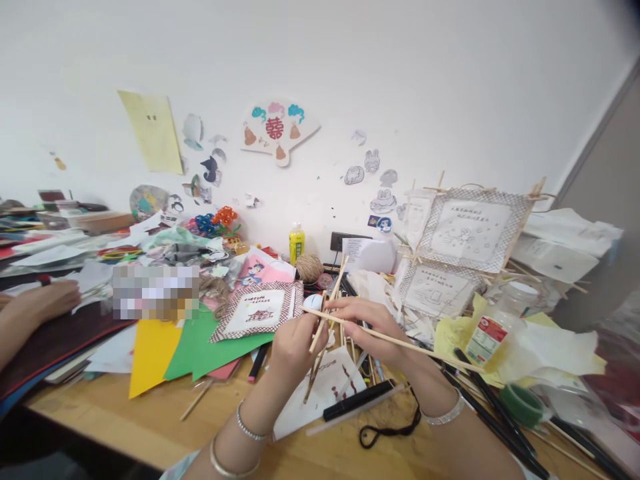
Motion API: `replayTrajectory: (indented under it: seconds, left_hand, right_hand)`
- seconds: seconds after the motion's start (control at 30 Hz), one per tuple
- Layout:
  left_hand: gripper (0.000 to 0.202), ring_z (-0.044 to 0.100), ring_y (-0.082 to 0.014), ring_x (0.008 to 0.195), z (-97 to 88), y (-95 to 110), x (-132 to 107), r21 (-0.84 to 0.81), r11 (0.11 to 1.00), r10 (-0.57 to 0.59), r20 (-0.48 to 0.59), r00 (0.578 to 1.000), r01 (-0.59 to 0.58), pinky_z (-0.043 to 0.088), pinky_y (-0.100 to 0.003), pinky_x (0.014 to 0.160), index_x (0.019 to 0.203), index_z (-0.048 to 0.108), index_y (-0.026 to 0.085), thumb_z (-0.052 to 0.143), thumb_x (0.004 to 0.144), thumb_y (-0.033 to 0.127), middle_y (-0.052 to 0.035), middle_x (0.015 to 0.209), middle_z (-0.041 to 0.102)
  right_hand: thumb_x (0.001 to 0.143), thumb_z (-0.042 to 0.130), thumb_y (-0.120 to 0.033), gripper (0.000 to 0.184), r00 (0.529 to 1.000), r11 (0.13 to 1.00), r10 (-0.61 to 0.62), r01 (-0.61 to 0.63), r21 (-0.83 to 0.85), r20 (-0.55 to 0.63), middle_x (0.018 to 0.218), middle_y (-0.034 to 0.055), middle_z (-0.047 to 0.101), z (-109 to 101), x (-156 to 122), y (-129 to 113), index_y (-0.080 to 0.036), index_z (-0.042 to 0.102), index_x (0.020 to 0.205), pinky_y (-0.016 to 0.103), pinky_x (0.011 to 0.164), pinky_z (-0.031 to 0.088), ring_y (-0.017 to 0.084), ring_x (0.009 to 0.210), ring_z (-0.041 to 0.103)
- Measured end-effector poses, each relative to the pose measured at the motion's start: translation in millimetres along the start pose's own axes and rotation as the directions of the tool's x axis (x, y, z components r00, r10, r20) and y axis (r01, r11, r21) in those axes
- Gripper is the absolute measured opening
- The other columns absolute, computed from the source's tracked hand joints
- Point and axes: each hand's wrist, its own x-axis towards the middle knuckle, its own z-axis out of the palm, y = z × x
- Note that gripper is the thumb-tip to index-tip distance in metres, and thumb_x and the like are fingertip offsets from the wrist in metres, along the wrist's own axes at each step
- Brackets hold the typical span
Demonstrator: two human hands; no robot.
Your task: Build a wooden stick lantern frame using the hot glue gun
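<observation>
In the head view, both my hands are raised above the middle of the table, close together. My left hand (299,343) is closed round a thin wooden stick (317,336) that slants up and away. A second, longer wooden stick (415,347) crosses it and runs down to the right past my wrist. My right hand (364,321) is pinched at the crossing, its fingers on the long stick. More loose sticks lie behind and below the hands, partly hidden by them. Under the hands is a white paper (303,408) with dark red marks.
A black marker (358,399) and a black cord (393,430) lie in front. Left are a drawn panel with a patterned border (230,329), green paper (200,360) and another person's hand (55,297). Right stand hanging panels (470,230), a clear jar (500,327) and green tape (521,404).
</observation>
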Motion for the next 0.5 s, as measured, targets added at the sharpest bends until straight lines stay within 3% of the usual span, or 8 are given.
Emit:
replayTrajectory:
  seconds: [0.17, 0.5]
  left_hand:
    - [0.012, 0.053, -0.0128, 0.047, -1.1, 1.6, 1.1, 0.006, 1.000, -0.002, 0.018, 1.000, 0.002, 0.038, -0.023, 0.046, 0.087, 0.055, 0.015, 0.043, 0.087, 0.017, -0.0014, 0.056, 0.059]
    - [0.013, 0.053, -0.0121, 0.045, -0.1, 1.1, 2.7, 0.068, 0.996, 0.060, -0.077, 0.995, -0.054, 0.038, -0.023, 0.046, 0.089, 0.056, 0.016, 0.043, 0.087, 0.015, -0.0022, 0.057, 0.062]
  right_hand:
    - [0.081, 0.048, -0.015, 0.024, 1.000, 0.999, -0.026, 0.026, -0.045, 0.014, 0.109, 0.0084, 0.066, -2.4, 0.8, 0.8, -0.020, 0.067, 0.094, 0.034, 0.091, 0.047, 0.018, 0.102, 0.061]
    - [0.081, 0.050, -0.014, 0.028, 0.999, 0.997, -0.048, 0.048, -0.058, 0.002, 0.112, 0.0061, 0.065, -0.3, -1.6, 2.4, -0.023, 0.064, 0.103, 0.035, 0.093, 0.046, 0.018, 0.105, 0.059]
